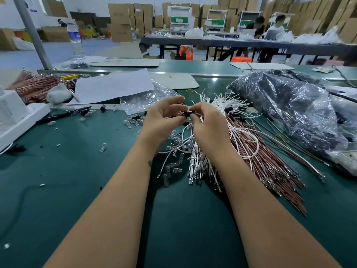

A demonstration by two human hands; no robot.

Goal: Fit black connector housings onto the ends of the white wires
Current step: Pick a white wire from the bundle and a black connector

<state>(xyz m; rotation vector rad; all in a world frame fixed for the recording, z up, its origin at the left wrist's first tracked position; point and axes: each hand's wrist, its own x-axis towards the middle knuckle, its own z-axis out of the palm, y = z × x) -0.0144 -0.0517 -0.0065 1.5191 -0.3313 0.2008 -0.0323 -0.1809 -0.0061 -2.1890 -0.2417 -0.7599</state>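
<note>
Both hands meet above the green table. My right hand (207, 122) pinches a small black connector housing (187, 113) between thumb and forefinger. My left hand (164, 118) pinches the other side of that housing, with its upper fingers spread; a thin wire end runs under its fingertips. A white wire (199, 114) leads from the housing into my right hand. A big bundle of white wires (218, 105) and brown wires (257, 151) lies fanned out under and right of my right hand. Loose black housings (230, 109) lie among the wire ends.
Small clear glass bulbs (133, 120) are scattered under my left hand, near a clear plastic bag (146, 99). A large bag of dark parts (289, 105) fills the right. Paper sheet (114, 86), white box (17, 117) and more brown wires (36, 86) lie left.
</note>
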